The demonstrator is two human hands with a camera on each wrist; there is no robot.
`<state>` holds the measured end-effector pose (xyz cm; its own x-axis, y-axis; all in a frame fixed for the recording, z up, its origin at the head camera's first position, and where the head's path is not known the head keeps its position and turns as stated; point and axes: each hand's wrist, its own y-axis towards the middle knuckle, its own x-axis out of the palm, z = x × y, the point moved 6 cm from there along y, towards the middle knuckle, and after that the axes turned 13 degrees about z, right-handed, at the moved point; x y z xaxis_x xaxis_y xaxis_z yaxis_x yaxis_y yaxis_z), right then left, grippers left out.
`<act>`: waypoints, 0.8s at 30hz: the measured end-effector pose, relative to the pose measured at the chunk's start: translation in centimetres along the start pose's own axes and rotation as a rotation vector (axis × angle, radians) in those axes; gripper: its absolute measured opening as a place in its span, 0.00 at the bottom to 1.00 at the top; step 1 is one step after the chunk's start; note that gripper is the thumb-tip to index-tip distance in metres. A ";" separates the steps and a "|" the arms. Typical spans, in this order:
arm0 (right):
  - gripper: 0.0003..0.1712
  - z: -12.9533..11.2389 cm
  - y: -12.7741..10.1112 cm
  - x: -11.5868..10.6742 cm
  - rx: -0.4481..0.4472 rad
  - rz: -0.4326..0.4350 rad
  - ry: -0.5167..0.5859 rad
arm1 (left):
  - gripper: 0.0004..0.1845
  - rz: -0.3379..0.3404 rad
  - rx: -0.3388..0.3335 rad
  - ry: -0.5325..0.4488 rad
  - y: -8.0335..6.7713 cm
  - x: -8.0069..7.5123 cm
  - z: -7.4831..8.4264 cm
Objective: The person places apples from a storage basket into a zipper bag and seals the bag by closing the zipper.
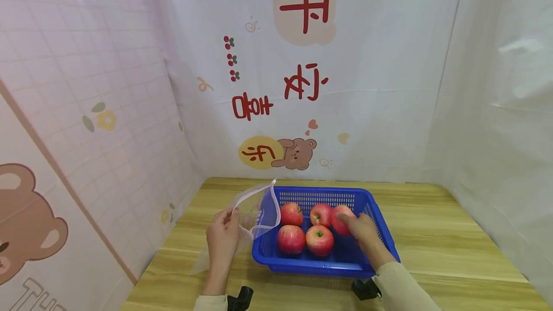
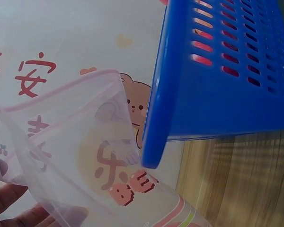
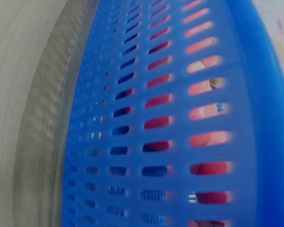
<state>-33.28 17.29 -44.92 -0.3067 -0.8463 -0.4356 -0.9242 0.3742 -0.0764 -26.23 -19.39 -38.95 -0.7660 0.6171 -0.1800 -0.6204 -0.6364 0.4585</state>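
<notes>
The right hand (image 1: pixel 362 228) lies inside the blue basket (image 1: pixel 380 224), fingers curled over a red apple (image 1: pixel 339 219) at the basket's back right; it is gripping that apple. Four more apples crowd just left of this hand: two at the back (image 1: pixel 292 213) (image 1: pixel 321 214) and two at the front (image 1: pixel 291 239) (image 1: pixel 319 240). The nearest back one touches the held apple, so there is little room on that side. To the hand's right the basket wall stands close, and the near rim passes under the wrist.

The left hand (image 1: pixel 222 236) is outside the basket, just beyond its left wall, pinching the edge of a clear bag (image 1: pixel 255 208). The bag's mouth is lifted and leans against the basket's left rim. In the left wrist view the bag (image 2: pixel 85 156) hangs close beside the basket's corner (image 2: pixel 154 142), with fingertips (image 2: pixel 9 203) showing at the bottom edge. The right wrist view shows only the slotted basket wall (image 3: pixel 132 123), red showing through the slots.

The basket stands on a wooden bench (image 1: pixel 453 234). Right of the right hand the bench top runs open to a white curtain (image 1: pixel 497 109). Left of the left hand a printed sheet (image 1: pixel 86 133) slopes down near the bench, leaving a narrow strip. Behind the basket, another printed backdrop (image 1: pixel 302 85) closes off the far edge.
</notes>
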 end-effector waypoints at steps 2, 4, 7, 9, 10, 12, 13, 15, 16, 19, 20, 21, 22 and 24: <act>0.52 -0.2 -0.1 0.0 -0.014 0.000 0.018 | 0.12 -0.006 -0.007 -0.004 0.0 0.1 0.0; 0.53 -0.4 -0.2 0.0 -0.022 -0.001 0.041 | 0.12 -0.009 -0.009 -0.007 0.0 0.1 0.0; 0.54 -0.5 -0.2 0.0 -0.033 0.000 0.068 | 0.12 -0.010 -0.011 -0.007 0.0 0.1 -0.1; 0.55 -0.6 -0.2 0.0 -0.045 0.008 0.071 | 0.12 -0.009 -0.010 -0.004 0.1 0.1 -0.1; 0.55 -0.7 -0.1 0.1 -0.056 0.015 0.070 | 0.12 -0.008 -0.010 -0.002 0.1 0.1 -0.1; 0.56 -0.9 -0.1 0.2 -0.079 0.026 0.059 | 0.13 -0.010 -0.010 -0.001 0.0 0.1 -0.1; 0.56 -1.0 -0.2 0.2 -0.091 0.030 0.052 | 0.13 -0.010 -0.011 0.002 0.0 0.1 -0.1; 0.56 -1.3 -0.3 0.3 -0.117 0.038 0.035 | 0.13 -0.010 -0.009 0.006 0.0 0.0 -0.1; 0.56 -1.4 -0.3 0.4 -0.132 0.042 0.027 | 0.13 -0.011 -0.010 0.008 0.0 -0.1 0.0; 0.57 -1.8 -0.5 0.6 -0.147 0.041 0.012 | 0.13 -0.008 -0.011 0.013 0.1 -0.3 0.1; 0.56 -1.9 -0.5 0.7 -0.149 0.039 0.012 | 0.13 -0.008 -0.012 0.013 0.2 -0.3 0.2; 0.56 -2.0 -0.6 0.8 -0.148 0.038 0.012 | 0.12 -0.008 -0.012 0.012 0.2 -0.4 0.2; 0.56 -2.1 -0.6 0.8 -0.148 0.037 0.014 | 0.12 -0.011 -0.018 0.013 0.2 -0.4 0.1; 0.56 -2.3 -0.8 1.0 -0.143 0.033 0.021 | 0.12 -0.016 -0.023 0.012 0.3 -0.4 0.1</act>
<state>-33.39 15.28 -43.19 -0.3409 -0.8425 -0.4171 -0.9360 0.3456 0.0670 -26.06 -19.76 -38.67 -0.7579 0.6217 -0.1977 -0.6361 -0.6368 0.4357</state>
